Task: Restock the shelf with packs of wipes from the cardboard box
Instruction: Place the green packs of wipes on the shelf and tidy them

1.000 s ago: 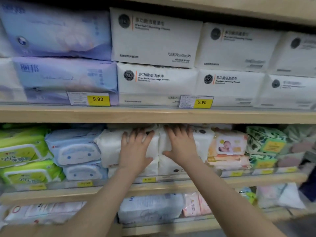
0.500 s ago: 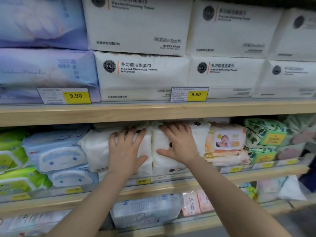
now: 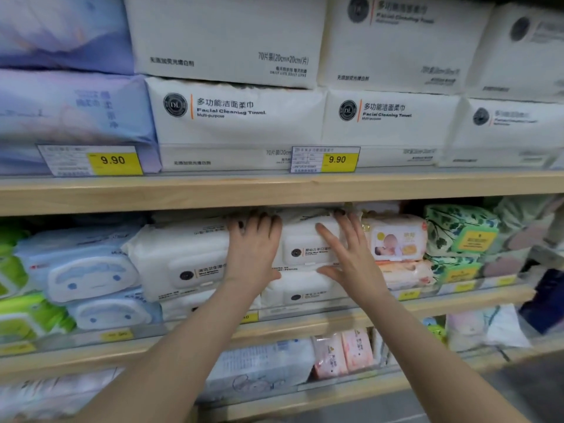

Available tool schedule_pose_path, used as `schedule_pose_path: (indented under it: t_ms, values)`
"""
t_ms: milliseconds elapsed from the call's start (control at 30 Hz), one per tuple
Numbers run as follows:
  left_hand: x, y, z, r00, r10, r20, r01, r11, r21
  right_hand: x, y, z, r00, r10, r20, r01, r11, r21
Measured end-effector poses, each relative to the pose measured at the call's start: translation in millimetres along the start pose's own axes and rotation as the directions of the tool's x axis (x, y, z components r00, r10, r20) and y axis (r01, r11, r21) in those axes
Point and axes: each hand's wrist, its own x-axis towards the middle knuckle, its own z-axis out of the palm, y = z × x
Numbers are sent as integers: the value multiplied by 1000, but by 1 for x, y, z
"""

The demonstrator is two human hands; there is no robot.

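White wipes packs, four in two stacks, two flat-fingered hands pressing them

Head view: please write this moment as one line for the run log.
stage: seating white wipes pack | left hand: flat on pack | right hand: flat on pack | place: middle shelf

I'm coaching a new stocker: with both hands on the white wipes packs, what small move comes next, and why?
Probably push the upper white pack straight back: the left hand and right hand lie flat on it, and its front seems to bulge forward of the baby wipes pack beside it.
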Motion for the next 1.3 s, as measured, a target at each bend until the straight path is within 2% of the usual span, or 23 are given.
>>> schedule_pose_path:
  t_ms: [133, 333, 567, 700, 833, 1033, 1200, 1300]
  values:
    - [2, 0, 3, 998, 29, -62, -29, 1000, 2, 5, 16, 3, 998, -47, 36, 47, 999, 3]
    - [-4, 1, 7, 996, 10, -88, -10, 1000, 1, 4, 0, -5, 997, -59, 50, 66, 984, -168]
    - [-6, 3, 5, 999, -7, -46, 6, 1000, -22, 7, -20, -1, 997, 66, 51, -59, 990, -127]
    - [-21, 8, 8, 1000, -25, -19, 24, 998, -54, -22, -26, -1, 968, 251, -19, -249, 965, 79]
    - [-22, 6, 13, 998, -31, -52, 26, 995, -93, -49, -23, 6, 942, 335, 21, -333, 925, 182]
    - [-20, 8, 18, 997, -48, -67, 42, 995, -91, -42, -19, 16, 907, 420, 38, -420, 890, 180]
    - [-21, 5, 13, 1000, -19, -23, 17, 996, -93, -43, -24, 7, 903, 413, 115, -426, 897, 121]
    - [-33, -7, 3, 1000, -12, -29, 8, 989, -145, -39, -39, -6, 918, 391, 66, -393, 919, 31]
